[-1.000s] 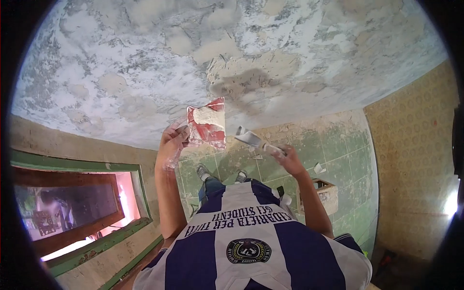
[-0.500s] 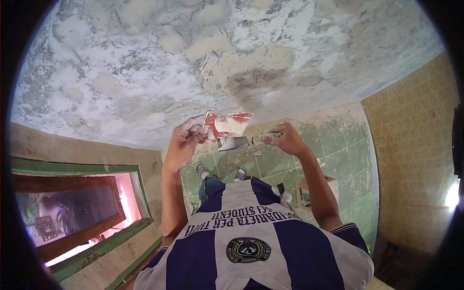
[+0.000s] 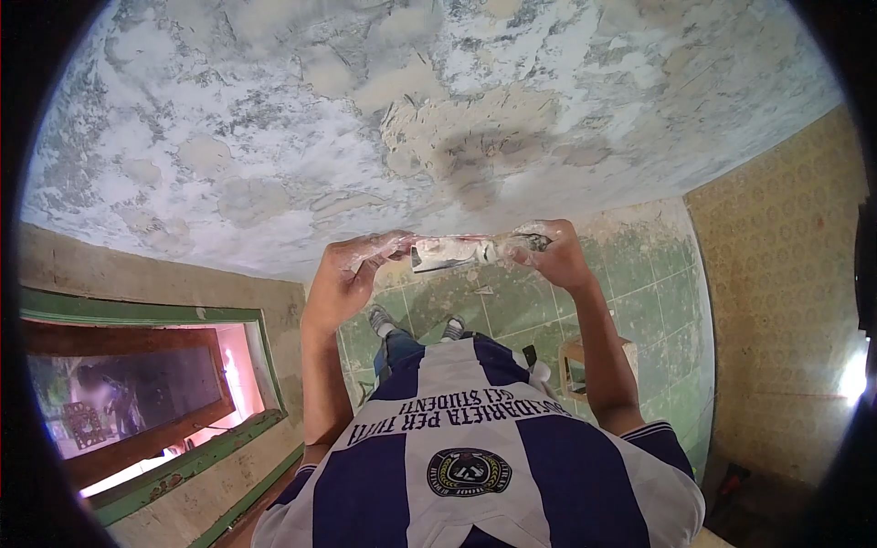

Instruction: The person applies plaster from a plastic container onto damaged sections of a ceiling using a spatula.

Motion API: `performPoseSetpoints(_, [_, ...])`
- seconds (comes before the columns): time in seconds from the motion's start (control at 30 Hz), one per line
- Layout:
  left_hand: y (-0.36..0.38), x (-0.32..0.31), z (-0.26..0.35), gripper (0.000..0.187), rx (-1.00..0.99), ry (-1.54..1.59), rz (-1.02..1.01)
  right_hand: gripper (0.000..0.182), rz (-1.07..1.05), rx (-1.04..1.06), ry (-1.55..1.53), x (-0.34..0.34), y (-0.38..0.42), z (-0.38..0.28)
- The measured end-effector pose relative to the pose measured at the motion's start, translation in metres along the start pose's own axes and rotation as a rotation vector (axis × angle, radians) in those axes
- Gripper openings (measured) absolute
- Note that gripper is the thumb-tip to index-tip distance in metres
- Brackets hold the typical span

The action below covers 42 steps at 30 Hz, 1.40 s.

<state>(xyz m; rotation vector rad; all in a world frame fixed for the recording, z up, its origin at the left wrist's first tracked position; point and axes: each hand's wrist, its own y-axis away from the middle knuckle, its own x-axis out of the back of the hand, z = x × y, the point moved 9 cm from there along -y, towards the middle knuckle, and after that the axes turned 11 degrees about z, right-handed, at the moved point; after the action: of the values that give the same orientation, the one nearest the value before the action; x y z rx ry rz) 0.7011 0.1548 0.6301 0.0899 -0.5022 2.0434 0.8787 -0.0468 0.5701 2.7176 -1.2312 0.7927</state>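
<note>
My left hand (image 3: 361,260), dusted with white, is closed on a red plastic spreader, turned nearly edge-on and mostly hidden. In my right hand (image 3: 548,253) is a putty knife, its handle wrapped by whitened fingers. The putty knife's blade (image 3: 443,259) points left and lies against or just in front of the spreader. Whitish putty (image 3: 448,247) coats the tools between the two hands. Both hands are held out at chest height, close to the patchy plastered wall (image 3: 274,119).
Ahead, the wall carries beige patches and a dark shadow. Green tiles (image 3: 521,301) cover the floor, where a wooden box-like piece (image 3: 575,370) stands at right. A green-framed window (image 3: 137,402) is at left; a patterned yellowish wall (image 3: 776,292) rises at right.
My left hand has tipped the red spreader from face-up to nearly edge-on. My right hand has moved slightly up, and the putty knife's blade now overlaps the spreader and shows putty.
</note>
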Motion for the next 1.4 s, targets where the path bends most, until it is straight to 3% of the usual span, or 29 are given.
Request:
performPoseSetpoints(0.07, [-0.002,-0.003,0.009,0.055,-0.015,-0.054,-0.056,0.028,0.025,0.027,-0.027,0.004,0.002,-0.005])
performPoseSetpoints(0.2, [-0.002,-0.002,0.007,0.056,-0.088,-0.040,-0.027,0.025,0.082,0.116,-0.097,0.010,0.003,-0.016])
performPoseSetpoints(0.4, [-0.004,0.001,0.000,0.050,-0.085,-0.082,-0.038,0.022,0.089,0.078,-0.060,0.015,0.008,-0.019])
performPoseSetpoints(0.5, [-0.001,0.011,-0.037,0.041,0.050,-0.069,0.116,0.022,0.066,0.046,-0.166,0.015,0.010,-0.024])
performPoseSetpoints(0.57, [0.005,0.010,-0.073,0.038,0.361,0.160,0.164,0.023,0.085,0.038,-0.150,0.013,0.011,-0.028])
performPoseSetpoints(0.6, [0.006,0.012,-0.083,0.038,0.362,0.161,0.164,0.024,0.103,0.031,-0.133,0.013,0.012,-0.029])
performPoseSetpoints(0.67, [0.018,0.003,-0.116,0.038,0.601,0.215,0.036,0.026,0.102,-0.038,-0.111,0.005,0.014,-0.021])
performPoseSetpoints(0.73, [0.017,-0.008,-0.108,0.040,0.623,0.396,0.070,0.028,0.101,-0.109,-0.090,-0.007,0.018,-0.009])
performPoseSetpoints(0.8, [0.017,-0.012,-0.104,0.042,0.642,0.576,0.105,0.032,0.144,0.190,-0.100,-0.017,0.022,-0.026])
performPoseSetpoints(0.87, [0.017,-0.010,-0.105,0.043,0.678,0.759,0.125,0.038,0.128,0.223,0.007,-0.031,0.033,-0.011])
performPoseSetpoints(0.93, [0.018,-0.006,-0.112,0.044,0.681,0.778,0.123,0.038,0.244,0.347,0.194,-0.033,0.047,-0.006])
performPoseSetpoints(1.17, [0.022,0.003,-0.130,0.042,0.690,0.885,0.256,0.033,0.461,0.225,0.066,-0.006,0.065,0.040])
performPoseSetpoints(1.27, [0.018,-0.005,-0.120,0.041,0.700,0.849,0.191,0.035,0.510,0.137,-0.068,0.002,0.058,0.026])
performPoseSetpoints(1.4, [0.010,-0.019,-0.109,0.038,0.693,0.831,0.131,0.033,0.549,0.280,-0.109,-0.010,0.043,-0.004])
